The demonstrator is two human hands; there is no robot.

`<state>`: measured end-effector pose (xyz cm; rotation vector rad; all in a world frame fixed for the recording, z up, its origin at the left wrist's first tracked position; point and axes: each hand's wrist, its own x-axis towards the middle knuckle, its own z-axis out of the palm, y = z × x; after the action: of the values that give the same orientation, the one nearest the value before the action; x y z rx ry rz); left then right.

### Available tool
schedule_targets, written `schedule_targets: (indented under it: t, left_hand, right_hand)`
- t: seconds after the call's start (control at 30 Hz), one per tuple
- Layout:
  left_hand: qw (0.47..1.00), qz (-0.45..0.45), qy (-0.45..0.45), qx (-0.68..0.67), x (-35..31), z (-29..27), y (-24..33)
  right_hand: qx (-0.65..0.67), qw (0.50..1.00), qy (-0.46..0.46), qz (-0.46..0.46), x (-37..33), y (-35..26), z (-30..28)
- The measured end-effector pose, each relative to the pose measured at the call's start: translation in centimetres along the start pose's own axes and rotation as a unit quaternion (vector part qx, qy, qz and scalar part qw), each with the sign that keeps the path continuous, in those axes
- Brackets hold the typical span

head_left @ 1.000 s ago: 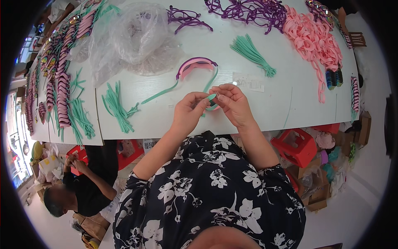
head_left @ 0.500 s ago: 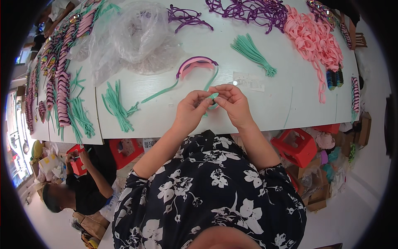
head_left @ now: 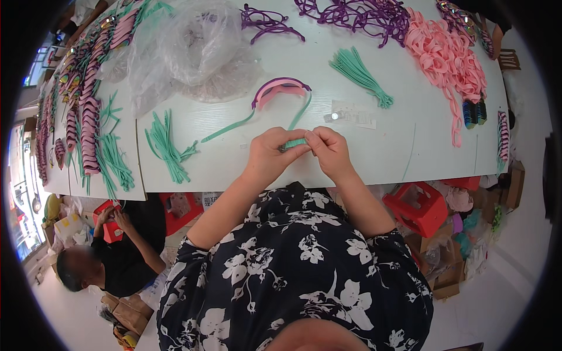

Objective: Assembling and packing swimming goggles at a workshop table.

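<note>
Above the table's near edge, my left hand (head_left: pixel 270 157) and my right hand (head_left: pixel 333 154) are close together, fingertips almost meeting. Between them a short length of green strap (head_left: pixel 294 143) is pinched, the left fingers around it and the right thumb and fingers at its right end. Just beyond lies a pair of goggles (head_left: pixel 283 83) with a purple frame and pink inner rim. One green strap (head_left: pixel 229 128) trails from it to the left across the table; the right strap (head_left: pixel 301 113) runs down toward my hands, which hide its lower part.
Green strap bundles lie left (head_left: pixel 168 146) and right (head_left: pixel 362 77). Clear plastic bags (head_left: pixel 202 50) and purple frames (head_left: pixel 351 14) are at the back; pink parts (head_left: pixel 448 55) lie far right. Stacked goggles (head_left: pixel 88 128) line the left. A co-worker (head_left: pixel 126 245) sits at lower left, near red stools (head_left: pixel 417 207).
My right fingers have closed down over the strap's end, and the strap now lies flatter between the hands. The co-worker's head and hands have shifted slightly. The goggles stay on the table.
</note>
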<state>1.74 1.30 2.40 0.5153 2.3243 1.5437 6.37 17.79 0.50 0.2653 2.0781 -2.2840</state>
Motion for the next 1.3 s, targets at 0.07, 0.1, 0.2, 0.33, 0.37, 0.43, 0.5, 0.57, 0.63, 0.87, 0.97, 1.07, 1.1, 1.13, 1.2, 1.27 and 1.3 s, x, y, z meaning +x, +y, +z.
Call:
schedule_targets:
  t: [0.07, 0.1, 0.2, 0.33, 0.37, 0.43, 0.5, 0.57, 0.63, 0.87, 0.97, 1.07, 1.1, 1.13, 1.2, 1.27, 1.3]
  left_hand:
    - [0.999, 0.026, 0.031, 0.001, 0.0, 0.1, 0.1]
    - [0.998, 0.040, 0.048, 0.007, 0.0, 0.2, 0.2]
    - [0.992, 0.075, 0.101, 0.022, -0.2, 0.6, 0.7]
    - [0.979, 0.094, 0.177, 0.024, -0.7, 1.8, 0.7]
    - [0.975, 0.098, 0.196, 0.022, -0.7, 2.1, 0.7]
    - [0.973, 0.096, 0.207, 0.013, -0.6, 2.4, 0.6]
    - [0.973, 0.090, 0.210, -0.001, -0.6, 2.6, 0.4]
    - [0.975, 0.079, 0.205, -0.022, -0.6, 2.7, 0.3]
    - [0.988, 0.033, 0.147, -0.039, -0.4, 2.1, -0.2]
    - [0.905, -0.179, 0.000, -0.386, 0.5, 0.2, -2.0]
    - [0.937, -0.143, 0.002, -0.317, 0.4, -0.3, -1.3]
    - [0.995, -0.008, 0.095, 0.012, 0.7, -1.1, -1.1]
    - [0.992, 0.052, 0.079, 0.083, 0.7, -1.2, -1.7]
    - [0.980, 0.112, 0.062, 0.153, 0.6, -1.2, -2.5]
    - [0.977, 0.114, 0.029, 0.176, 0.4, -1.4, -2.7]
    - [0.997, -0.001, 0.000, 0.081, 0.0, -1.6, -2.0]
    - [0.999, -0.035, 0.005, 0.024, 0.0, -1.6, -2.1]
  right_hand:
    - [0.023, 0.999, 0.042, -0.017, -0.4, -0.1, 0.8]
    - [0.039, 0.998, 0.056, -0.010, -0.5, 0.0, 1.0]
    - [0.079, 0.991, 0.104, 0.015, -0.6, 0.1, 1.8]
    - [0.111, 0.983, 0.146, 0.011, -0.5, 0.4, 2.5]
    - [0.112, 0.982, 0.152, 0.013, -0.6, 0.4, 2.6]
    - [0.114, 0.980, 0.161, 0.016, -0.6, 0.4, 2.8]
    - [0.119, 0.979, 0.165, 0.011, -0.4, 0.3, 2.9]
    - [0.126, 0.981, 0.146, 0.033, -0.2, 0.2, 2.6]
    - [0.137, 0.982, 0.101, 0.082, 0.2, 0.0, 1.8]
    - [-0.040, 0.989, 0.072, -0.119, 0.6, 1.2, 2.1]
    - [-0.148, 0.984, 0.001, -0.103, 0.2, 0.9, 2.5]
    - [-0.223, 0.965, -0.042, -0.128, 1.2, 1.5, 1.2]
    - [-0.253, 0.958, -0.048, -0.122, 1.4, 1.2, 1.0]
    - [-0.283, 0.950, -0.054, -0.116, 1.5, 1.0, 0.8]
    - [-0.212, 0.972, -0.059, -0.080, 1.6, 0.4, 0.4]
    - [-0.155, 0.984, -0.072, -0.040, 1.8, 0.5, 0.1]
    - [-0.134, 0.987, -0.083, -0.018, 1.9, 0.8, 0.0]
